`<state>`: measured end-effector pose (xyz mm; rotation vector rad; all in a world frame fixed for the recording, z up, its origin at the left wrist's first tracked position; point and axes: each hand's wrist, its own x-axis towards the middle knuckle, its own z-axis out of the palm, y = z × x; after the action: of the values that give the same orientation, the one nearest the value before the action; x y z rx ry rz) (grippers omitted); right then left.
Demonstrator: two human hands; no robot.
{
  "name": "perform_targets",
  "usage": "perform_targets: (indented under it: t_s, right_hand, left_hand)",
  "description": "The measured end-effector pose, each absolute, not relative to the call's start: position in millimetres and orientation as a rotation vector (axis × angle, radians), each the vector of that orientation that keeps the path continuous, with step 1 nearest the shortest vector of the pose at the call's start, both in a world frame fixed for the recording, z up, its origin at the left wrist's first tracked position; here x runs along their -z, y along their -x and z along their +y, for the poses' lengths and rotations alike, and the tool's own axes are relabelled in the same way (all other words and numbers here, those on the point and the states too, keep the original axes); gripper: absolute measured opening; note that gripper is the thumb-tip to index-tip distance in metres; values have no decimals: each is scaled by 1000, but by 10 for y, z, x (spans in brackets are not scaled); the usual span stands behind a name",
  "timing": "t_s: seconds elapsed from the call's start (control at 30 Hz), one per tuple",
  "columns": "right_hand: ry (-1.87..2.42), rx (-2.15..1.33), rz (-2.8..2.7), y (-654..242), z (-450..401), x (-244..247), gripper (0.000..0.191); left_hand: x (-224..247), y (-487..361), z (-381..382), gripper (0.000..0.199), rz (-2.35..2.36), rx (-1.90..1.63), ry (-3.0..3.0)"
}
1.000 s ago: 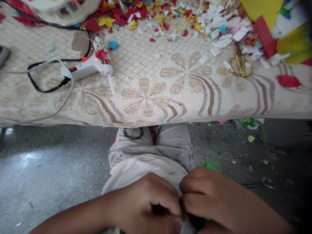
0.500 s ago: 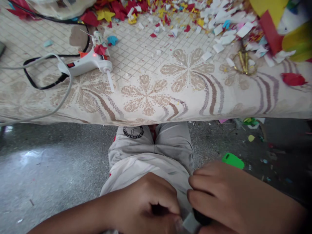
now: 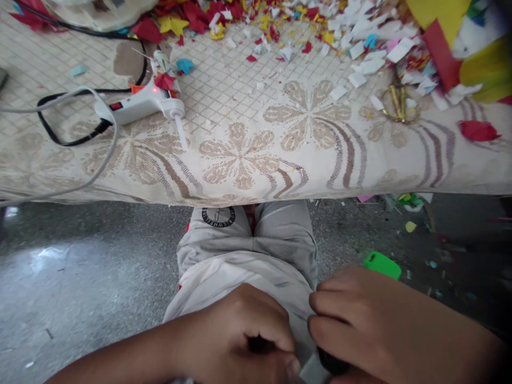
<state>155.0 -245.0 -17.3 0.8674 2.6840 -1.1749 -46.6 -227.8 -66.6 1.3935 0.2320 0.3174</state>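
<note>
My left hand (image 3: 248, 341) is curled into a fist low over my lap, against my pale shirt (image 3: 240, 274); whatever is inside it is hidden. Beside it, my right hand (image 3: 372, 330) is closed around a tool. The tool's bright green end (image 3: 382, 265) sticks out past my knuckles, and a dark part (image 3: 332, 367) shows under my fingers. The two hands nearly touch at the bottom edge of the view. Both are well below the table edge.
A table under a patterned beige cloth (image 3: 240, 154) spans the top. On it lie a white hot glue gun (image 3: 144, 104) with its red light on, black and grey cords (image 3: 60, 133), gold scissors (image 3: 400, 104) and several coloured paper scraps (image 3: 304, 32). The grey floor (image 3: 80, 277) lies below.
My right hand has shifted right, away from the left, and the tool's green end now shows farther out past the knuckles. The left fist has stayed in place.
</note>
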Motion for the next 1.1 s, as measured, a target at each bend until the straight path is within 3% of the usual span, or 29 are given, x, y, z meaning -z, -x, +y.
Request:
perform_targets:
  t_s: [0.5, 0.67, 0.9, 1.1]
  right_hand:
    - [-782, 1355, 2509, -1548, -2387, 187, 38]
    - [-843, 1291, 2563, -1464, -2665, 268, 29]
    - [-1077, 1193, 2596, -1402, -3007, 366, 34]
    - [-1021, 1240, 2580, -1382, -3051, 421, 23]
  left_hand:
    - [679, 481, -2286, 22, 202, -362, -1475]
    - [682, 514, -2248, 17, 113, -249, -1533]
    - [684, 522, -2220, 16, 46, -89, -1527]
    - [686, 510, -2218, 16, 3, -34, -1541]
